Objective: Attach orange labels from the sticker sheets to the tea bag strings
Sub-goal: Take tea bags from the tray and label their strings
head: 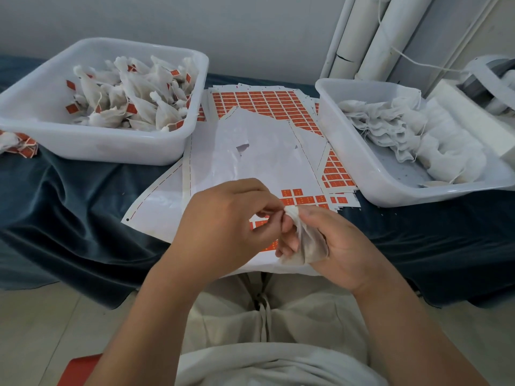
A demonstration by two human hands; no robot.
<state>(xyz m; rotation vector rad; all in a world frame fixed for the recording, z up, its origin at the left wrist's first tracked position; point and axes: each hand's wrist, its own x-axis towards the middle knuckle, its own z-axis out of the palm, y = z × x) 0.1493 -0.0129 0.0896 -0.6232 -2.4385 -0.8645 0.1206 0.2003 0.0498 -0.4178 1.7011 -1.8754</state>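
Note:
My right hand (338,240) grips a white tea bag (308,243) near the table's front edge, its gathered top pointing up and left. My left hand (225,227) pinches at that top with thumb and fingertips; the string itself is too thin to make out. Under both hands lie white sticker sheets (250,151), mostly stripped, with rows of orange labels (302,199) left just beyond my fingers. A fuller sheet of orange labels (262,103) lies farther back.
A white tub (106,146) at the left holds several tea bags with orange labels. A second white tub (365,165) at the right holds plain bags. A few labelled bags (16,144) lie at the far left on the dark blue cloth (69,196). White pipes (370,37) stand behind.

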